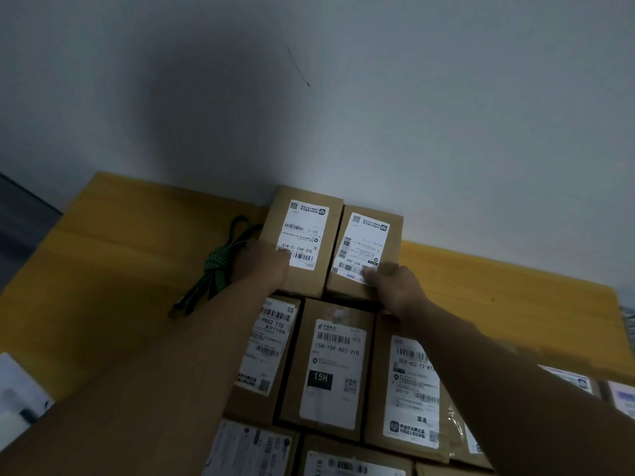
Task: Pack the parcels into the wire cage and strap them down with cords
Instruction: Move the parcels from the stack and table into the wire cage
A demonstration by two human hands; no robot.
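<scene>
Head view: a yellow worktop [120,269] against a pale wall [343,97], seen from above and in dim light.
Far left parcel [309,269]: a brown carton at the far edge of the worktop, close against the wall. Its white label faces up, with the print upside down to the viewer.
Far right parcel [385,235]: a like carton just beside the far left parcel, their long sides touching or nearly so. Its label sits slightly askew.
Left hand [264,266]: grips the far left parcel at its near left corner. The thumb lies on the label and the fingers go round the left side, mostly hidden.
Right hand [398,290]: grips the far right parcel at its near right corner. The thumb lies on the near edge of the label and the fingers curl over the right side.
Cord [214,267]: a dark green knotted bundle lying on the worktop just left of the left hand, one loop reaching toward the wall.
15H parcel [328,369]: lies flat, label up, directly nearer than the two gripped parcels and between both forearms.
P802 parcel [266,348]: just left of the 15H parcel, partly under the left forearm.
Near right parcel [409,389]: just right of the 15H parcel, partly under the right forearm.
Front parcels [354,458]: further labelled cartons along the near edge, cut off by the frame.
White objects [17,389]: at the near left corner, too blurred to identify.
</scene>
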